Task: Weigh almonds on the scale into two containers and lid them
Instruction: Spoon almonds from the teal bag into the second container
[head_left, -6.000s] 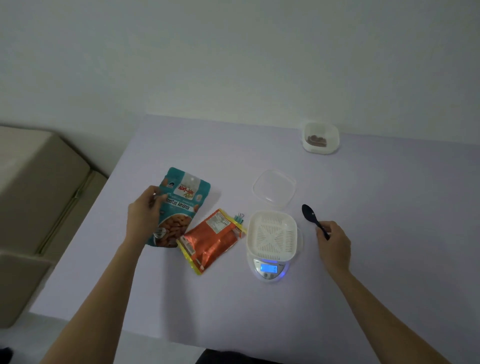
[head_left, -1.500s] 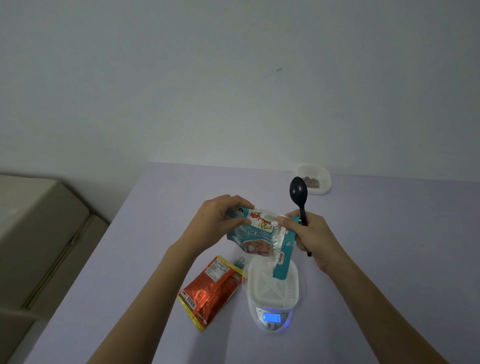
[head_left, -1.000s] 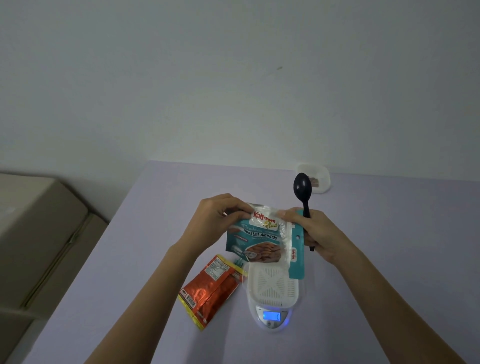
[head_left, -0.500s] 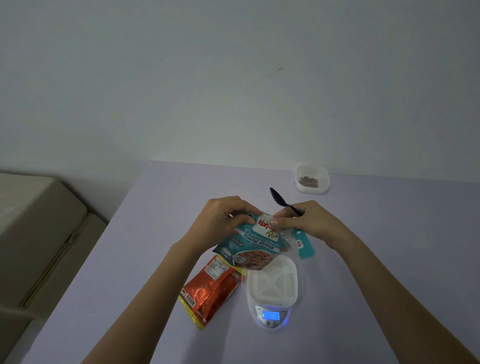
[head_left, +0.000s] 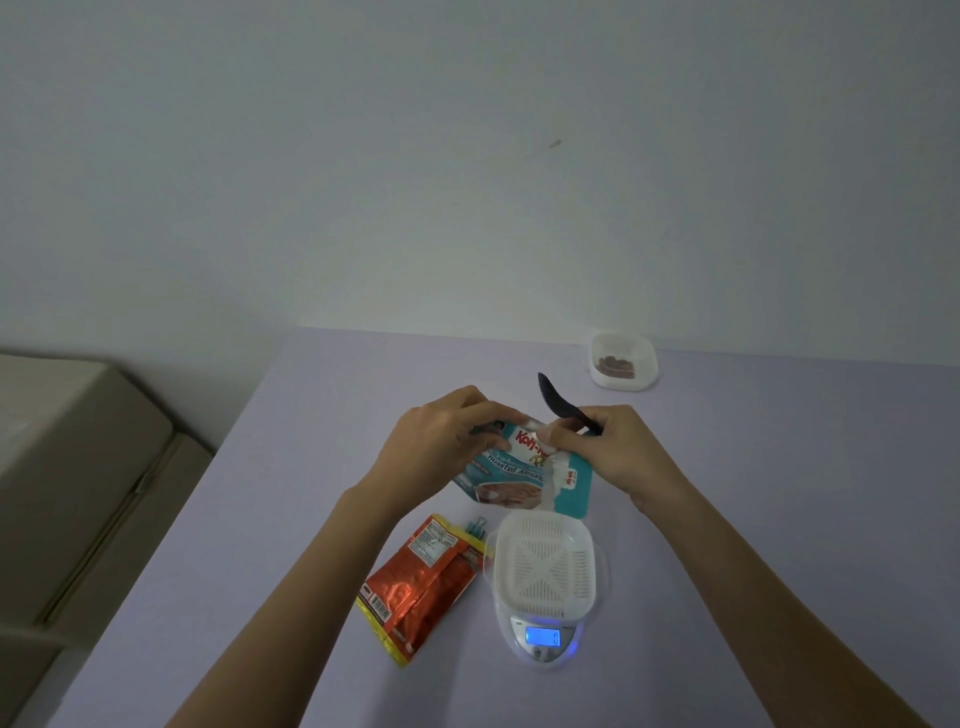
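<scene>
I hold a teal bag of roasted almonds (head_left: 519, 475) in the air above the table, just behind the scale. My left hand (head_left: 441, 441) pinches its top left edge. My right hand (head_left: 613, 449) pinches the top right edge and also grips a black spoon (head_left: 558, 400), whose bowl points up and to the left. Below the bag, a white slotted container (head_left: 543, 564) sits on a small digital scale (head_left: 543, 636) with a lit blue display. A second white container (head_left: 623, 361) with a few almonds inside stands at the far right of the table.
An orange and yellow foil packet (head_left: 421, 584) lies left of the scale, with a small teal clip (head_left: 478, 527) at its top corner. The lilac table (head_left: 779, 519) meets a white wall at the back. A beige cushioned seat (head_left: 67, 467) stands to the left.
The bag was lifted off the table and brought over the scale. In the last second the spoon swung from upright to leaning left, and both hands closed in on the bag's top edge.
</scene>
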